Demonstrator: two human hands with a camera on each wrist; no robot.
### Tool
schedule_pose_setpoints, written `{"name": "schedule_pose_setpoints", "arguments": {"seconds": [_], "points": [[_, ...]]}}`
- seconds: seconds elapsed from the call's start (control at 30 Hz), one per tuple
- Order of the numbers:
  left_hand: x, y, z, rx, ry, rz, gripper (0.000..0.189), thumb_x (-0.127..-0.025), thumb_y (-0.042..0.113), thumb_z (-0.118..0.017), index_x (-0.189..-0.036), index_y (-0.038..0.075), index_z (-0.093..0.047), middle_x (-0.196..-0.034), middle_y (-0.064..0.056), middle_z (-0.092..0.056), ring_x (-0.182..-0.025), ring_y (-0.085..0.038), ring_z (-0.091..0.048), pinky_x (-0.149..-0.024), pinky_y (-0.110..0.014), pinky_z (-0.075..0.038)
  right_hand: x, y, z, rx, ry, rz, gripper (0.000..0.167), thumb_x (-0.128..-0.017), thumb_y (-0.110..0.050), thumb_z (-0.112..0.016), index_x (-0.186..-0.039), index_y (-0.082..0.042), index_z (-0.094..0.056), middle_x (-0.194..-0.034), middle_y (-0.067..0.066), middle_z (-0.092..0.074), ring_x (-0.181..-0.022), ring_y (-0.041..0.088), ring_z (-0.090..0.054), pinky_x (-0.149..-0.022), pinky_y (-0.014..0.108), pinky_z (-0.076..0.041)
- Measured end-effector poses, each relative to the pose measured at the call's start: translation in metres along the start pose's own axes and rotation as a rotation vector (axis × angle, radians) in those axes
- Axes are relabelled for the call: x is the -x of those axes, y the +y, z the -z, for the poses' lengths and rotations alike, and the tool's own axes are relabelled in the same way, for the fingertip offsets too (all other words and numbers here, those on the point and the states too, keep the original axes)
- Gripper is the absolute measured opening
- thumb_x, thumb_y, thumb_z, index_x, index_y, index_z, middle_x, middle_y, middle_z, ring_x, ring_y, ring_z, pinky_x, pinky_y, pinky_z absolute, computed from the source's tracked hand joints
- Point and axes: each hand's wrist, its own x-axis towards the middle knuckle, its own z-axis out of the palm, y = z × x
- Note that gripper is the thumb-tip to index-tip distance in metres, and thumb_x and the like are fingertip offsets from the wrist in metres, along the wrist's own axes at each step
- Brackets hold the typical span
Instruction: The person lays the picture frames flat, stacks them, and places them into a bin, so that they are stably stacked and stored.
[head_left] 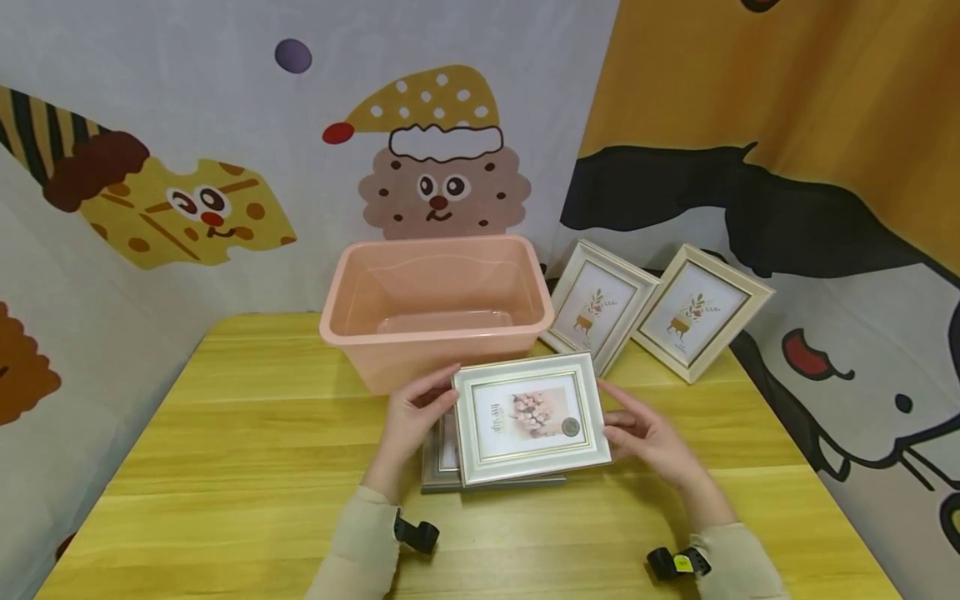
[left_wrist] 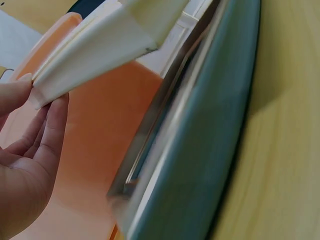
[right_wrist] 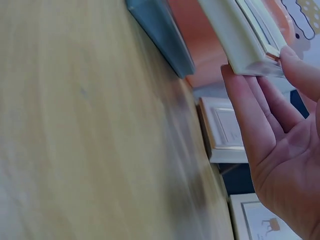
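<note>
A white picture frame (head_left: 532,421) with a gold inner line and a flower print is held up between both hands. My left hand (head_left: 408,421) pinches its upper left corner, thumb on the front and fingers behind. On the opposite short side, my right hand (head_left: 656,446) grips the edge between thumb and fingers. In the left wrist view, the white frame (left_wrist: 100,55) is raised above a frame with blue-grey sides (left_wrist: 205,115). That lower frame (head_left: 441,479) lies on the table, mostly hidden under the white one. In the right wrist view, fingertips support the white frame's edge (right_wrist: 237,40).
A pink plastic tub (head_left: 435,337) stands at the back of the wooden table (head_left: 225,458). Right of it, a white frame (head_left: 600,304) and a cream frame (head_left: 701,312) stand tilted, their edges overlapping. A cartoon-printed curtain (head_left: 315,192) hangs behind.
</note>
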Motion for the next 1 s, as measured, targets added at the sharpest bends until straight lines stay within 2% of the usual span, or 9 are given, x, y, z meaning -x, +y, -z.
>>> {"name": "schedule_pose_setpoints", "arguments": {"seconds": [0.23,0.43,0.53,0.67,0.83,1.0], "points": [[0.002,-0.002,0.012,-0.025,0.038,0.014,0.035,-0.087,-0.007,-0.070,-0.122,-0.011,-0.064,-0.102,-0.028,-0.068,-0.072,-0.013,-0.064,-0.065,-0.027,-0.058,-0.006,0.004,-0.011,-0.012,-0.036,-0.032,0.073,-0.095,0.007,-0.059,-0.157,-0.008,-0.023,-0.119,0.032,-0.061,-0.093,0.025,-0.070,-0.068,0.048,-0.060],[0.003,-0.004,0.020,-0.029,0.049,0.053,0.034,-0.087,-0.010,-0.069,-0.121,-0.012,-0.064,-0.109,-0.032,-0.066,-0.076,-0.010,-0.066,-0.066,-0.027,-0.059,-0.008,0.006,-0.019,-0.016,-0.030,-0.080,0.075,-0.093,0.005,-0.062,-0.156,-0.008,-0.025,-0.125,0.039,-0.052,-0.092,0.027,-0.069,-0.070,0.048,-0.059],[0.003,-0.005,0.024,-0.046,0.065,0.082,0.034,-0.087,-0.010,-0.069,-0.120,-0.010,-0.066,-0.111,-0.030,-0.066,-0.077,-0.010,-0.066,-0.067,-0.028,-0.060,-0.010,0.005,-0.024,-0.012,-0.021,-0.115,0.075,-0.092,0.002,-0.065,-0.156,-0.010,-0.027,-0.128,0.040,-0.048,-0.091,0.025,-0.069,-0.072,0.047,-0.060],[0.002,-0.007,0.030,-0.073,0.075,0.110,0.033,-0.087,-0.009,-0.070,-0.120,-0.009,-0.067,-0.112,-0.028,-0.067,-0.080,-0.010,-0.067,-0.070,-0.034,-0.061,-0.011,0.005,-0.029,-0.014,-0.031,-0.115,0.077,-0.092,0.001,-0.067,-0.156,-0.008,-0.025,-0.128,0.040,-0.044,-0.093,0.022,-0.068,-0.073,0.046,-0.060],[0.002,-0.009,0.036,-0.094,0.050,0.130,0.034,-0.088,-0.007,-0.070,-0.122,-0.008,-0.066,-0.114,-0.026,-0.067,-0.084,-0.011,-0.068,-0.073,-0.041,-0.061,-0.013,0.008,-0.034,-0.009,-0.035,-0.104,0.079,-0.090,0.000,-0.068,-0.155,-0.007,-0.025,-0.127,0.034,-0.048,-0.100,0.019,-0.067,-0.073,0.045,-0.060],[0.002,-0.012,0.044,-0.140,0.008,0.113,0.038,-0.086,-0.004,-0.073,-0.123,-0.004,-0.066,-0.113,-0.020,-0.069,-0.089,-0.013,-0.068,-0.076,-0.033,-0.060,-0.015,0.010,-0.037,0.014,-0.044,-0.092,0.078,-0.090,0.001,-0.068,-0.155,-0.005,-0.025,-0.125,0.033,-0.051,-0.101,0.018,-0.065,-0.073,0.045,-0.060]]}}
